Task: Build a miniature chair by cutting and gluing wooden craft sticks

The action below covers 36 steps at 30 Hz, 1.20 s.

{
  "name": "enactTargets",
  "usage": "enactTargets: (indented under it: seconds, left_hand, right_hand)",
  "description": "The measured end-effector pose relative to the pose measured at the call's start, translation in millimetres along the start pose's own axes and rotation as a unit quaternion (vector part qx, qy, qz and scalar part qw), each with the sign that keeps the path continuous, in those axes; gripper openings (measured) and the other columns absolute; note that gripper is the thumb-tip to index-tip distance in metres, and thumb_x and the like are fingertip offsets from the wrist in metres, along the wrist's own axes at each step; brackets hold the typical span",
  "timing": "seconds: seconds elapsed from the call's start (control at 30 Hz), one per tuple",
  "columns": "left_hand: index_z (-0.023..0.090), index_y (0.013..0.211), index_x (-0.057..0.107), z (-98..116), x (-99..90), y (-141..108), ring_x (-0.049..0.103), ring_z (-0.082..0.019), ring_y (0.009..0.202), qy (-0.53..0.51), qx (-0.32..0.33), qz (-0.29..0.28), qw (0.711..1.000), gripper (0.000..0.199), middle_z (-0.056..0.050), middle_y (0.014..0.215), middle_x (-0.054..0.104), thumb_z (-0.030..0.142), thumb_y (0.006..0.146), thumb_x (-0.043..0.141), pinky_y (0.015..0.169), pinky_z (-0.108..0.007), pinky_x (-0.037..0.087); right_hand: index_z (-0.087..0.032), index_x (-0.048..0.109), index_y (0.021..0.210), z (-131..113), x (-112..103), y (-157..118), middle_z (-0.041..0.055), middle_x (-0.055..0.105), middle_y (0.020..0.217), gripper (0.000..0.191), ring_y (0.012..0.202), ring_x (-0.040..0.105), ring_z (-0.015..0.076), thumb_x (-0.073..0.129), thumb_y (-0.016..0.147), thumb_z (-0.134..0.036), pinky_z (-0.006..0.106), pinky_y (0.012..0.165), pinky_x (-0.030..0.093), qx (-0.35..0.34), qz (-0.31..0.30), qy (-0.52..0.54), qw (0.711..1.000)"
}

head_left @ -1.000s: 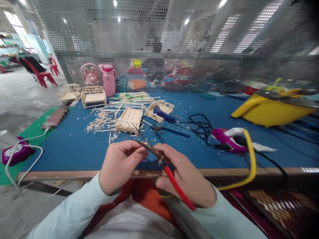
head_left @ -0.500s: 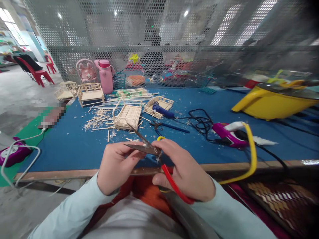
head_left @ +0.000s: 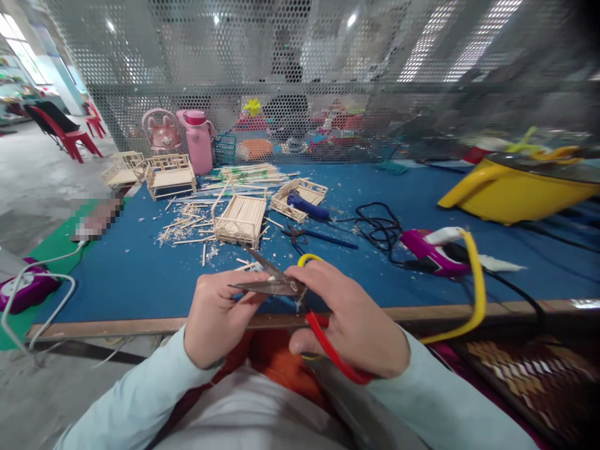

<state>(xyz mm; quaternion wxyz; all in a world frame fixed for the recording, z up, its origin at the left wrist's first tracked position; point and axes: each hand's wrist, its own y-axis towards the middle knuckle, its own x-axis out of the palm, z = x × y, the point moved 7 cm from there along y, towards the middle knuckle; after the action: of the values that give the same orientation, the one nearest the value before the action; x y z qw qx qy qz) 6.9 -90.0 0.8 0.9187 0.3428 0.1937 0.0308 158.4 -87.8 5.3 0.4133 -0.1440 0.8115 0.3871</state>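
Observation:
My right hand (head_left: pixel 351 319) grips scissors (head_left: pixel 276 286) by their red handles, with the blades parted and pointing left. My left hand (head_left: pixel 218 319) is closed in a pinch beside the blades; what its fingertips hold is too small and hidden to name. Just beyond the hands, a small stick-built frame (head_left: pixel 241 215) rests on the blue table, with loose sticks (head_left: pixel 187 222) and scraps at its left. A second stick frame (head_left: pixel 307 187) has a blue tool (head_left: pixel 307 205) lying across it. Pliers with blue handles (head_left: pixel 328 239) lie in front of it.
Two stick-built pieces (head_left: pixel 171 178) (head_left: pixel 124 169) and a pink bottle (head_left: pixel 199 144) stand at the back left. At the right are a purple glue gun (head_left: pixel 435 253), black cable, yellow strap (head_left: pixel 478 294) and yellow container (head_left: pixel 520 190). Perforated mesh (head_left: pixel 328 81) rises behind the table.
The scissor blades have shifted slightly, with the upper blade tip a little lower and further right. Both hands remain in nearly the same place.

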Motion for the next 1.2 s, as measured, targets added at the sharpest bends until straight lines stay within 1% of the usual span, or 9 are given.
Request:
enactTargets:
  seconds: [0.23,0.43,0.53,0.6,0.7,0.9,1.0,1.1,1.2]
  left_hand:
    - [0.015,0.073,0.075,3,0.2,0,0.071,-0.012,0.065,0.020,0.001,-0.018,1.000,0.016,-0.003,0.071,0.076,0.007,0.077,0.062,0.063,-0.013,0.053]
    - [0.017,0.076,0.075,-17,10.7,-2,0.067,-0.011,0.057,-0.040,-0.107,-0.048,0.992,0.015,-0.001,0.067,0.074,0.022,0.082,0.063,0.054,-0.015,0.050]
    - [0.017,0.082,0.075,-27,19.8,-3,0.067,-0.011,0.056,-0.102,-0.165,-0.073,0.978,0.017,-0.001,0.066,0.074,0.027,0.083,0.062,0.054,-0.015,0.052]
    - [0.016,0.081,0.075,-28,22.3,-3,0.066,-0.011,0.056,-0.104,-0.167,-0.084,0.977,0.017,-0.001,0.065,0.073,0.026,0.084,0.061,0.054,-0.015,0.051]
    - [0.016,0.079,0.074,-22,21.2,0,0.066,-0.010,0.057,-0.045,-0.111,-0.096,0.988,0.016,-0.001,0.066,0.073,0.022,0.085,0.060,0.054,-0.015,0.050]
    - [0.016,0.083,0.074,-1,11.6,2,0.068,-0.012,0.061,0.129,0.073,-0.045,0.988,0.015,-0.004,0.073,0.076,0.020,0.086,0.060,0.059,-0.017,0.051]
    - [0.016,0.084,0.073,3,10.7,0,0.069,-0.013,0.063,0.145,0.105,-0.027,0.983,0.015,-0.005,0.075,0.076,0.022,0.087,0.059,0.061,-0.019,0.052]
    - [0.016,0.094,0.073,-10,8.3,0,0.070,-0.014,0.065,0.040,0.013,0.002,0.999,0.016,-0.005,0.080,0.076,0.023,0.081,0.066,0.064,-0.020,0.055]
    - [0.016,0.096,0.073,-26,12.3,-3,0.070,-0.014,0.068,-0.108,-0.098,0.013,0.989,0.021,-0.005,0.081,0.076,0.024,0.077,0.071,0.066,-0.020,0.056]
  right_hand:
    - [-0.010,0.063,0.104,4,1,-1,0.0116,0.067,0.080,0.078,0.070,0.061,0.0198,0.047,0.070,-0.078,0.030,0.063,0.049,-0.010,0.027,-0.012,1.000]
    - [-0.015,0.065,0.093,12,12,0,-0.0001,0.058,0.060,0.057,0.050,0.047,0.0106,0.053,0.077,-0.068,0.023,0.050,0.040,0.075,0.002,0.090,0.993]
    - [-0.017,0.060,0.089,23,15,6,-0.0053,0.049,0.055,0.040,0.045,0.039,0.0076,0.061,0.079,-0.056,0.021,0.045,0.036,0.181,0.060,0.223,0.956]
    - [-0.019,0.056,0.091,28,16,11,-0.0045,0.054,0.061,0.037,0.049,0.045,0.0080,0.069,0.074,-0.049,0.020,0.046,0.039,0.219,0.108,0.307,0.920]
    - [-0.020,0.054,0.096,26,17,19,-0.0020,0.062,0.072,0.039,0.056,0.055,0.0097,0.075,0.068,-0.038,0.022,0.052,0.046,0.209,0.133,0.385,0.889]
    - [-0.021,0.057,0.092,17,13,17,-0.0018,0.066,0.071,0.025,0.061,0.063,0.0111,0.070,0.071,-0.021,0.023,0.060,0.052,0.204,0.161,0.370,0.892]
    - [-0.021,0.057,0.090,17,15,13,-0.0032,0.064,0.067,0.026,0.059,0.062,0.0103,0.072,0.068,-0.020,0.022,0.059,0.052,0.234,0.185,0.378,0.877]
    - [-0.021,0.056,0.092,25,26,10,-0.0046,0.063,0.067,0.031,0.058,0.060,0.0093,0.074,0.067,-0.022,0.020,0.055,0.050,0.270,0.209,0.438,0.831]
    - [-0.022,0.054,0.098,34,43,7,-0.0060,0.061,0.068,0.039,0.056,0.059,0.0086,0.076,0.065,-0.028,0.018,0.049,0.047,0.296,0.228,0.527,0.763]
